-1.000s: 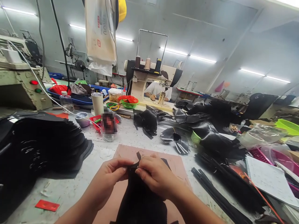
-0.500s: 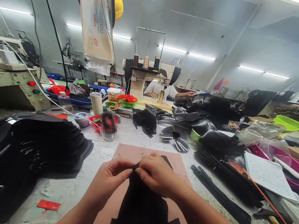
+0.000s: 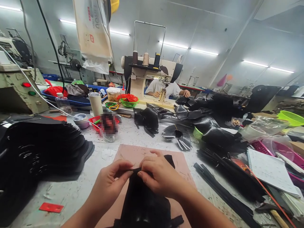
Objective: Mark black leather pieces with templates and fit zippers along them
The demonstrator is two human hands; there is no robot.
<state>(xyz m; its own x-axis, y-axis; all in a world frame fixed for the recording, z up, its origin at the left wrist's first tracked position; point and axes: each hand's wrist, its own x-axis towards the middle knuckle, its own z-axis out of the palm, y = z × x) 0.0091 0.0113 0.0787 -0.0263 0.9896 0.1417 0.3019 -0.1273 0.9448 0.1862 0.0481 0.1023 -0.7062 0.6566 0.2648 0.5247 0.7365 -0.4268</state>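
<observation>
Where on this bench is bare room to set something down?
Bare tabletop lies between the black stack and the pink mat, around the red card. A narrower gap separates mat and black strips. Right side, by the notebook, is crowded.

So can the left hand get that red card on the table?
Probably yes: the red card lies on bare table left of the left hand, nothing between. But that hand pinches the black piece, so it must let go.
</observation>
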